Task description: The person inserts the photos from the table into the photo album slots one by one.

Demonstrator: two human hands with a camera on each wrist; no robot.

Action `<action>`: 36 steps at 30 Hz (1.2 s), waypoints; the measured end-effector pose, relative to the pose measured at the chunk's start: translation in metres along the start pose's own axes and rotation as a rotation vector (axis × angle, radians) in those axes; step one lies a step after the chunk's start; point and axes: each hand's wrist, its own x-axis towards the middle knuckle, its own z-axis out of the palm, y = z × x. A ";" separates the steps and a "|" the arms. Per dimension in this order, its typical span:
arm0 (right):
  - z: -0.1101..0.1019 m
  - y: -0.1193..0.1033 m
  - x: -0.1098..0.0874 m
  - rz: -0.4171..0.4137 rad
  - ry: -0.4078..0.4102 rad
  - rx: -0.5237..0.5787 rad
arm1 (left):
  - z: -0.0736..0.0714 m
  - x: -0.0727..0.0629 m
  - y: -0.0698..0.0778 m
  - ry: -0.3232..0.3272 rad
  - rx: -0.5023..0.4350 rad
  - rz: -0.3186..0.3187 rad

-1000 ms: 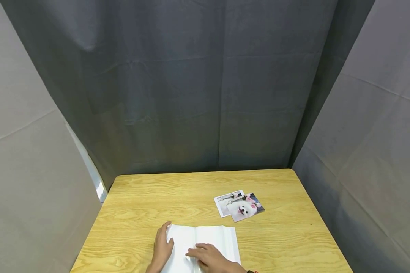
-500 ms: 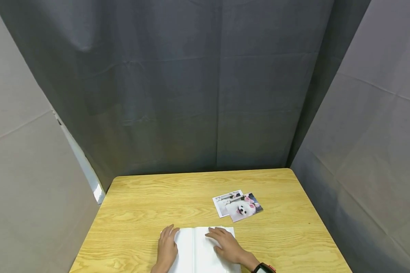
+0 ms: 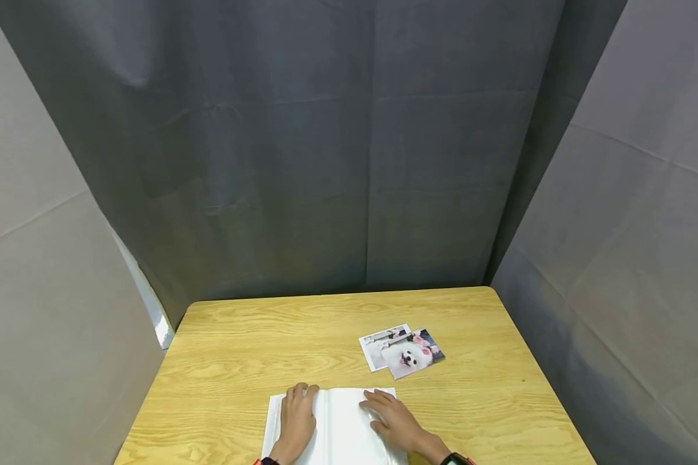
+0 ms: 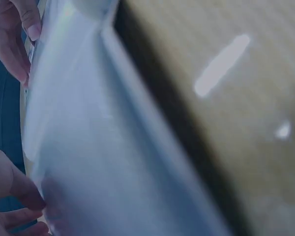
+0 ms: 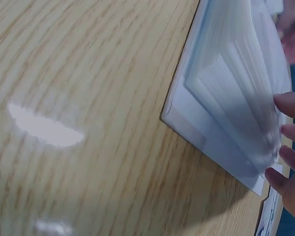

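Note:
A photo album with white pages and clear sleeves (image 3: 346, 420) lies spread at the table's front, its spine groove running between the hands. My left hand (image 3: 296, 420) rests on the left page, fingers extended toward the top edge. On the other side, my right hand (image 3: 395, 423) lies over the right page with its fingers relaxed near the upper right corner. The right wrist view shows a fanned stack of sleeves (image 5: 231, 93) above the white cover, with fingertips (image 5: 278, 179) right at the stack's far edge. Both hands also appear along the album in the left wrist view.
Two overlapping photos lie beyond the album; the front photo (image 3: 413, 355) shows a white dog with pink flowers. The wooden table (image 3: 256, 342) reflects light. A dark grey curtain (image 3: 279, 161) hangs behind it, with paler cloth at both sides.
My right hand has moved from the album's middle to the right page's upper corner. My left hand has shifted from the left edge inward onto the left page.

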 end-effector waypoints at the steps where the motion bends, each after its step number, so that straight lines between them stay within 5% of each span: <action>1: 0.000 0.000 -0.001 0.000 0.015 0.011 | 0.001 0.006 0.004 -0.002 -0.002 0.017; 9: 0.004 -0.004 -0.003 -0.039 0.138 0.062 | 0.027 0.067 0.035 0.003 -0.106 0.206; 12: 0.006 -0.006 -0.007 -0.011 0.093 0.079 | 0.039 0.086 0.042 -0.062 -0.126 0.238; 16: 0.008 -0.009 -0.013 0.007 0.048 0.091 | 0.052 0.101 0.049 -0.202 -0.071 0.186; 25: 0.018 -0.012 -0.021 -0.029 0.013 0.076 | 0.067 0.097 0.050 -0.321 0.012 0.094; 32: 0.013 -0.015 -0.022 -0.046 0.054 0.019 | 0.074 0.094 0.049 -0.196 0.015 0.107; 36: 0.012 -0.014 -0.023 -0.037 0.063 0.011 | 0.069 0.101 0.052 -0.271 0.000 0.016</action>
